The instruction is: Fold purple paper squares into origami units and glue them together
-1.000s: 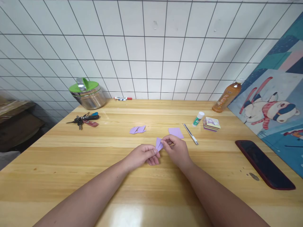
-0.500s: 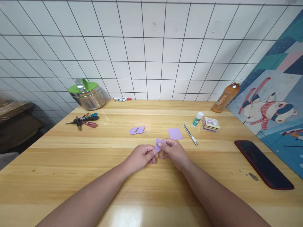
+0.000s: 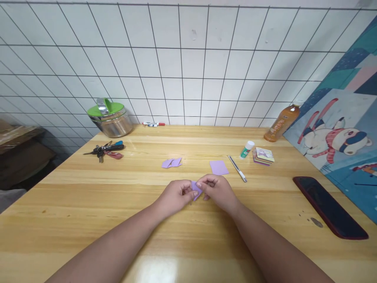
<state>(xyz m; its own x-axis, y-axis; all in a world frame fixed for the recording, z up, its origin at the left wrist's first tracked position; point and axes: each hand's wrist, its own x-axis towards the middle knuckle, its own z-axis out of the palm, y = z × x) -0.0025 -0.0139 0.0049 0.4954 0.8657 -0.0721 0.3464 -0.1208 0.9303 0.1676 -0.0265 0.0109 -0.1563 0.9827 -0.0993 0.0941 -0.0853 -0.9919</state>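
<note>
Between my two hands is a small piece of purple paper [image 3: 196, 188], partly covered by fingers. My left hand [image 3: 178, 195] pinches its left and lower side between thumb and fingers. At the upper right edge, my right hand [image 3: 217, 191] grips it with thumb and forefinger. Just beyond lies a flat purple paper square [image 3: 218, 167]. A couple of folded purple paper pieces [image 3: 172, 162] rest farther left, touching or overlapping. To the right of the square is a slim utility knife [image 3: 237, 168].
A glue stick [image 3: 247, 149] and a stack of coloured paper [image 3: 263, 156] stand at right, with a tea bottle [image 3: 282, 122] behind. A dark phone [image 3: 330, 206] lies near the right edge. Keys [image 3: 106, 149], a green-lidded steel pot [image 3: 111, 119] and a marker [image 3: 153, 124] are at left and back.
The held paper has been turned and lowered slightly, showing a different outline. My fingers have shifted on it. The whole view has moved a little; the objects on the table lie as before.
</note>
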